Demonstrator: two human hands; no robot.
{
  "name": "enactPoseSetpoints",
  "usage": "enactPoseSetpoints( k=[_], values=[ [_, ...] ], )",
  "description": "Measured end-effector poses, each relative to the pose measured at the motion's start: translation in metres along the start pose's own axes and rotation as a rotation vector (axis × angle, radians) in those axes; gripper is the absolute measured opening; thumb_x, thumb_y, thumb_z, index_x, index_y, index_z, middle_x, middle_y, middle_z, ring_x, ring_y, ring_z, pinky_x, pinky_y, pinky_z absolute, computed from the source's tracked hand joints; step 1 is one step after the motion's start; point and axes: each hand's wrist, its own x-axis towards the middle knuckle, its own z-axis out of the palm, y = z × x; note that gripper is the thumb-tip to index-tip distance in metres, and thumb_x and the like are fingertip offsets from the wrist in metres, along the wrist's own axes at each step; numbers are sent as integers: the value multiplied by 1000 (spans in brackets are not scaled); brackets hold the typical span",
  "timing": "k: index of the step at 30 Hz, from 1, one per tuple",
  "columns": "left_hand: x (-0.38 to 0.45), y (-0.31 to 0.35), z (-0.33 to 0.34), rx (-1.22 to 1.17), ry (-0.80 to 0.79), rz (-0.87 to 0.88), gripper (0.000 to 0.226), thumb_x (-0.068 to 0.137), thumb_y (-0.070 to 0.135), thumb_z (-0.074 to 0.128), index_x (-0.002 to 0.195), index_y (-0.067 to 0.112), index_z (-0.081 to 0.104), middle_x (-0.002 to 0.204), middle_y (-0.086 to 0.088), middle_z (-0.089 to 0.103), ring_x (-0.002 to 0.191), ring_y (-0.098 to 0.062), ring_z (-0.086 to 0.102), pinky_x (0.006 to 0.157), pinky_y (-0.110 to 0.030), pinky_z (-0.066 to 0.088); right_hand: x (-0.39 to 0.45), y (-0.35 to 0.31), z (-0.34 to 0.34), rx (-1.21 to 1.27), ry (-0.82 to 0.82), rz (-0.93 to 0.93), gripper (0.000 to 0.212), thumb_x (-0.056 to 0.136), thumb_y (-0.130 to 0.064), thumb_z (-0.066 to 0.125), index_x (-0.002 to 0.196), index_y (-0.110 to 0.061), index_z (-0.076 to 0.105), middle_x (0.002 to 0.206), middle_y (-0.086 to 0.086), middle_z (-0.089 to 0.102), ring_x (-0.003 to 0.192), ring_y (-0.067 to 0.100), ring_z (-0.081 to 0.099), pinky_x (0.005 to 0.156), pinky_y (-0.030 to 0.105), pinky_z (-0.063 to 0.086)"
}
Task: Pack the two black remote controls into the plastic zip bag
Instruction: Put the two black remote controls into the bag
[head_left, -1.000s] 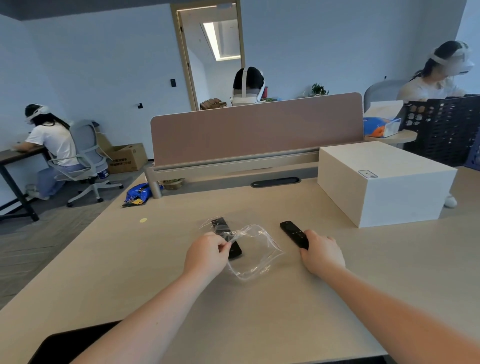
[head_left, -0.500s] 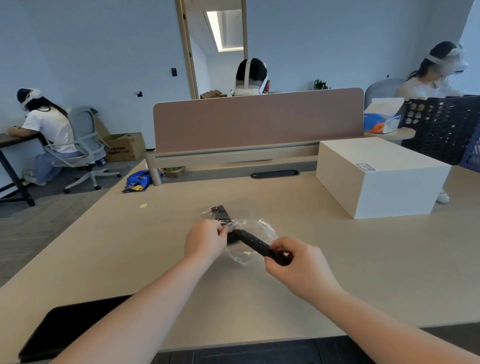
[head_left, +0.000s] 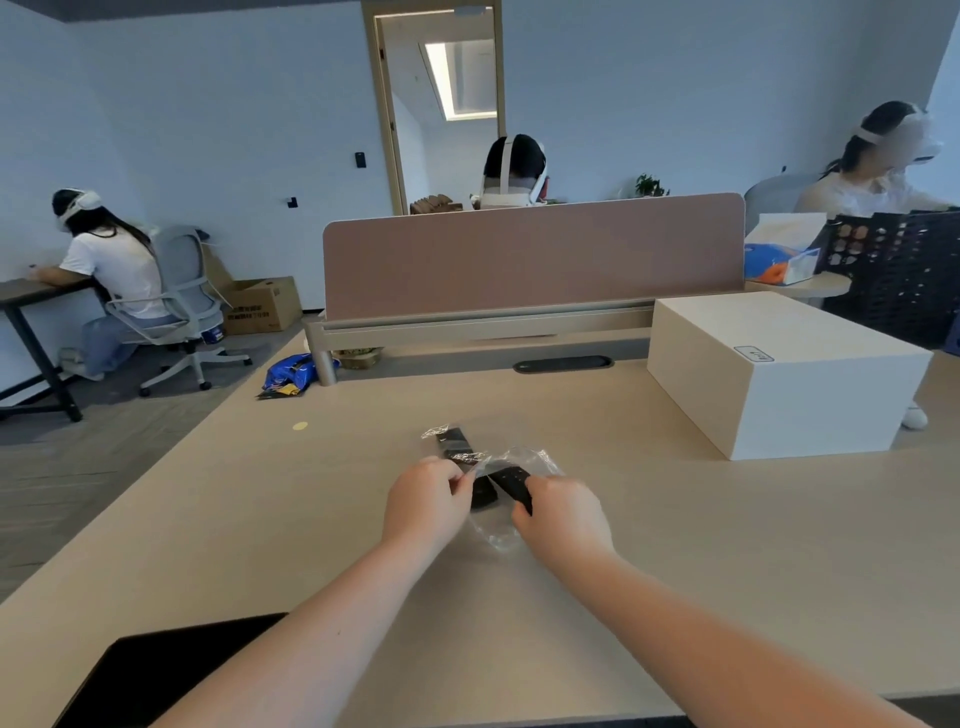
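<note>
A clear plastic zip bag (head_left: 498, 530) lies crumpled on the wooden desk (head_left: 727, 545) in front of me. One black remote control (head_left: 457, 441) is inside it, its far end pointing away from me. My left hand (head_left: 426, 501) pinches the bag's open edge. My right hand (head_left: 561, 514) grips the near end of the second black remote control (head_left: 511, 480), whose far end is in the bag's mouth beside the first remote.
A large white box (head_left: 784, 374) stands on the desk to the right. A pink divider panel (head_left: 530, 254) runs along the desk's far edge. A black flat object (head_left: 156, 670) lies at the near left corner. Several people sit at other desks.
My right hand picked the second remote up from the desk, carried it left to the bag and pushed its tip into the mouth. My left hand kept hold of the bag's edge.
</note>
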Motion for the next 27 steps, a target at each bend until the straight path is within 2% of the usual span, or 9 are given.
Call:
enactPoseSetpoints(
  k=[3, 6, 8, 11, 15, 21, 24, 27],
  values=[
    [0, -5, -1, -11, 27, -8, 32, 85, 27, 60, 55, 16, 57, 64, -1, 47, 63, -25, 48, 55, -27, 31, 19, -8, 16, -10, -5, 10, 18, 90, -22, 48, 91, -8, 61, 97, 11, 67, 94, 29, 59, 61, 28, 37],
    [0, -8, -2, -16, 36, -11, 30, 84, 25, 62, 58, 10, 62, 64, -1, 47, 65, -28, 51, 55, -26, 29, 30, -11, 27, -22, -14, 21, 23, 93, -24, 50, 104, -8, 60, 105, 12, 67, 101, 29, 58, 67, 31, 45],
    [-1, -9, -2, -14, 32, -5, 29, 84, 26, 62, 60, 9, 64, 65, -1, 49, 68, -29, 56, 56, -27, 30, 35, -13, 32, -22, -26, 23, 27, 93, -26, 52, 112, -8, 58, 112, 13, 65, 107, 30, 57, 76, 35, 50],
    [0, -13, 1, -27, 41, 14, 28, 83, 25, 63, 60, 9, 65, 64, -1, 50, 67, -29, 57, 55, -28, 33, 40, -14, 37, 24, -48, 17, 31, 90, -24, 57, 117, -8, 57, 120, 12, 61, 112, 30, 55, 88, 37, 50],
    [2, -16, 4, -42, 38, 25, 28, 82, 26, 64, 60, 9, 65, 63, -1, 53, 67, -28, 57, 57, -30, 39, 42, -10, 41, 70, -141, 18, 31, 83, -8, 50, 112, -7, 59, 117, 12, 63, 105, 29, 60, 83, 34, 52],
    [6, -19, 5, -72, 56, 6, 27, 83, 25, 64, 62, 8, 67, 69, -8, 63, 67, -28, 57, 60, -34, 45, 41, -1, 35, -63, -149, 24, 31, 87, -21, 57, 116, -10, 52, 114, 13, 62, 105, 31, 60, 77, 36, 52],
    [6, -21, 6, -59, 59, 16, 27, 83, 26, 64, 62, 9, 67, 68, -8, 62, 65, -27, 57, 58, -32, 43, 43, -2, 34, -105, -123, -21, 29, 91, -16, 55, 118, -8, 52, 118, 13, 58, 105, 32, 60, 80, 39, 53],
    [5, -22, 4, -43, 52, 23, 28, 83, 26, 64, 62, 9, 67, 68, -7, 62, 65, -26, 56, 57, -30, 40, 47, -4, 37, -87, -150, -37, 17, 91, -8, 53, 107, -6, 59, 119, 12, 55, 104, 32, 60, 82, 38, 52]
  ],
)
